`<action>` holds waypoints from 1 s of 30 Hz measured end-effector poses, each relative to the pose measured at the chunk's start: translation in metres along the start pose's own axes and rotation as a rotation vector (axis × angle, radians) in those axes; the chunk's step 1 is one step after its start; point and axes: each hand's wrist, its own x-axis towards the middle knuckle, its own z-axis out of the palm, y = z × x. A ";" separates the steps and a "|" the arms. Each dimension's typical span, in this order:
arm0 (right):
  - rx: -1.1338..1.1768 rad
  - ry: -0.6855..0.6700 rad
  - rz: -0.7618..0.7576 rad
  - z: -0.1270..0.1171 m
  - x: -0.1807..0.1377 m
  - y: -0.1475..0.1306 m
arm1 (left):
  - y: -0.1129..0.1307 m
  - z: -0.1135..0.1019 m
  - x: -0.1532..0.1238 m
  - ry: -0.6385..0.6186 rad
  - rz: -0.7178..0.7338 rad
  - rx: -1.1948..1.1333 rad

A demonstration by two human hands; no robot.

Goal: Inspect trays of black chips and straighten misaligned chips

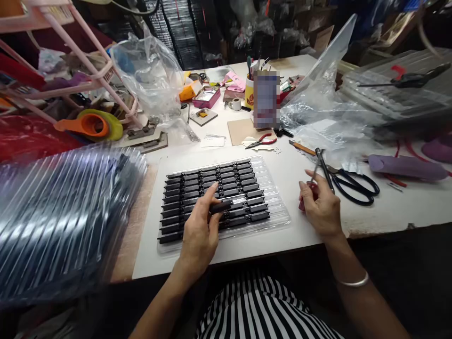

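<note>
Where left fingers [206, 197] grip, the black piece [222, 206] hides.

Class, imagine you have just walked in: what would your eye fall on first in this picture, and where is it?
Probably the clear tray of black pieces in neat rows, mid-table, with the left hand holding a dark piece over it. Next, perhaps, the shiny clear plastic stack at the left edge, and the bright orange ring-shaped object behind it.
</note>
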 end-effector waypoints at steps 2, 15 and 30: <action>-0.084 -0.016 -0.003 0.003 0.001 0.010 | -0.003 0.005 0.011 0.028 -0.010 0.030; -0.112 -0.027 -0.040 0.001 -0.001 0.019 | -0.016 0.000 0.019 0.041 0.092 0.385; -0.077 -0.323 -0.317 0.003 -0.049 -0.027 | -0.059 -0.051 -0.024 0.329 -0.063 0.317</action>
